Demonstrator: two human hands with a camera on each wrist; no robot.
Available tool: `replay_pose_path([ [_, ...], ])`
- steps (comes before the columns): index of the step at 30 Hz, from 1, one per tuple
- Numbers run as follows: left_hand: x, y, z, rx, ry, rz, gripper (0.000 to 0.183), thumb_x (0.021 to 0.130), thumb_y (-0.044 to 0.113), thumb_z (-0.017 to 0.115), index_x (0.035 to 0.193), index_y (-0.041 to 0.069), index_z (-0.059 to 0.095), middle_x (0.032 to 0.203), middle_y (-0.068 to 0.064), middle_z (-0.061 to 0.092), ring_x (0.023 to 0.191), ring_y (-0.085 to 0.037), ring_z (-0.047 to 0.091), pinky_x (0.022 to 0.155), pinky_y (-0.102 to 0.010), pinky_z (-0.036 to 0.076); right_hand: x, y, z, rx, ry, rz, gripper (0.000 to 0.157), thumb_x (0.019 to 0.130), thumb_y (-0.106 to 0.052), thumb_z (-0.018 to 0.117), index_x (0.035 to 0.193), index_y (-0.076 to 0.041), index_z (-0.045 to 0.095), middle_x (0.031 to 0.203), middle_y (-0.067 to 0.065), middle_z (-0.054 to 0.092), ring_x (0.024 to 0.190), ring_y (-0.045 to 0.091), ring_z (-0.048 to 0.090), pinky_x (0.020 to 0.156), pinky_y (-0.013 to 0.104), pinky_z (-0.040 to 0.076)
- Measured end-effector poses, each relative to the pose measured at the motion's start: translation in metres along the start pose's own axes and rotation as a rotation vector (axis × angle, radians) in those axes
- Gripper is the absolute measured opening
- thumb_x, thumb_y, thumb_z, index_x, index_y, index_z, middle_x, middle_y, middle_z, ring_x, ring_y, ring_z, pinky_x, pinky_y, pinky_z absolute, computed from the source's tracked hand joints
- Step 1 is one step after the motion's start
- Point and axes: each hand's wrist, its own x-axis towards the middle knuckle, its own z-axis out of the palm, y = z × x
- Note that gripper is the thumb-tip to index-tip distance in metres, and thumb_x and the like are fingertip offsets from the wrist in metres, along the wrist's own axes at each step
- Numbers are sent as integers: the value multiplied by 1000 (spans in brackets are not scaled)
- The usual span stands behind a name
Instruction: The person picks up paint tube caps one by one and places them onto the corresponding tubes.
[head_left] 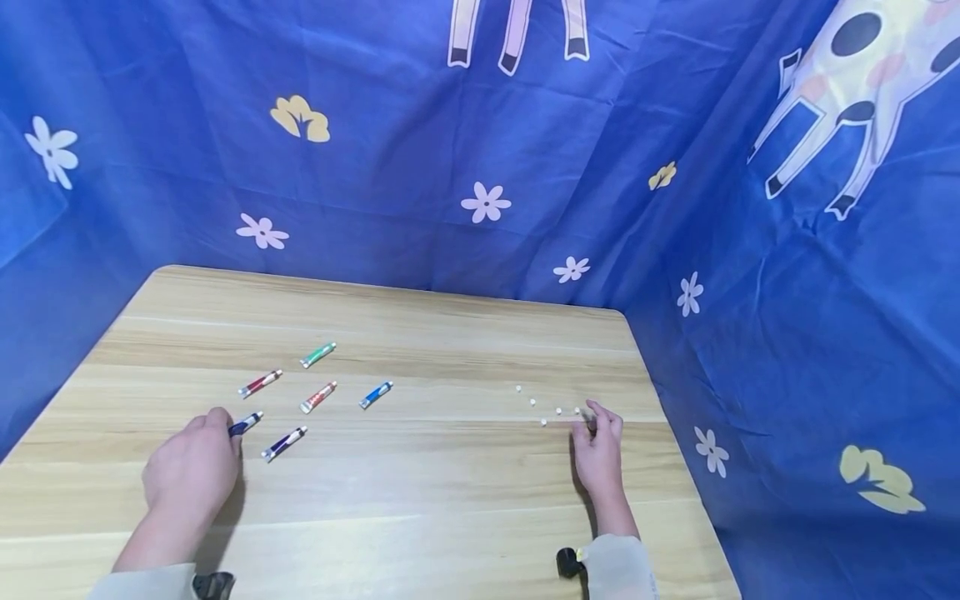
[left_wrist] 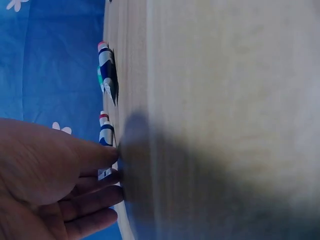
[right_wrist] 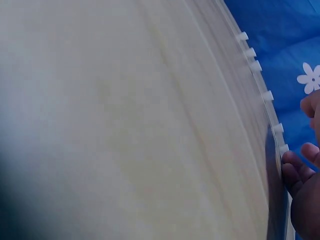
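Observation:
My left hand (head_left: 193, 462) is at the near end of a dark blue paint tube (head_left: 246, 423), thumb and forefinger closed in around it. In the left wrist view, the thumb crosses in front of a paint tube (left_wrist: 105, 134), hiding part of it. Right beside that hand lies a purple paint tube (head_left: 284, 443). On the right, my right hand (head_left: 600, 446) reaches toward a small white cap (head_left: 577, 410), with thumb and forefinger spread on either side of it. In the right wrist view, the fingertips are right by the nearest cap (right_wrist: 284, 148).
Beyond the left hand lie a dark red tube (head_left: 260, 382), a green tube (head_left: 318, 355), an orange-red tube (head_left: 318, 397) and a bright blue tube (head_left: 376, 395). Several more white caps (head_left: 533, 402) are scattered left of the right hand. Blue patterned cloth (head_left: 390, 208) surrounds the wooden table (head_left: 420, 517).

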Motion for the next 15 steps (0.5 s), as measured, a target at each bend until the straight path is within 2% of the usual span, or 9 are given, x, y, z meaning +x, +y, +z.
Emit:
replay_pose_path([
  [6, -2, 5, -4, 14, -23, 27, 21, 108, 9, 48, 113, -11, 44, 84, -27, 61, 60, -35, 58, 45, -46, 45, 12, 6, -5, 18, 44, 36, 49, 106, -10, 61, 155, -6, 52, 147, 21, 44, 122, 30, 59, 100, 31, 53],
  [9, -2, 5, -5, 17, -35, 39, 18, 111, 9, 41, 111, -10, 40, 76, -22, 59, 58, -33, 55, 44, -44, 43, 19, 8, -8, 17, 83, 42, 45, 106, -8, 59, 151, -2, 54, 140, 23, 51, 113, 27, 62, 92, 19, 51],
  [12, -1, 5, -7, 23, -51, 52, 20, 112, 10, 40, 114, -10, 38, 72, -19, 56, 57, -32, 53, 44, -42, 42, 25, 10, -10, 8, 119, 45, 40, 106, -6, 57, 146, 2, 57, 131, 24, 58, 107, 25, 62, 87, 17, 48],
  [15, -1, 6, -10, 34, -44, 66, 21, 113, 10, 41, 115, -11, 37, 70, -16, 55, 56, -31, 52, 44, -41, 42, 31, 12, -10, -12, 138, 42, 36, 107, -4, 54, 141, 3, 61, 123, 23, 62, 105, 25, 60, 88, 22, 46],
])
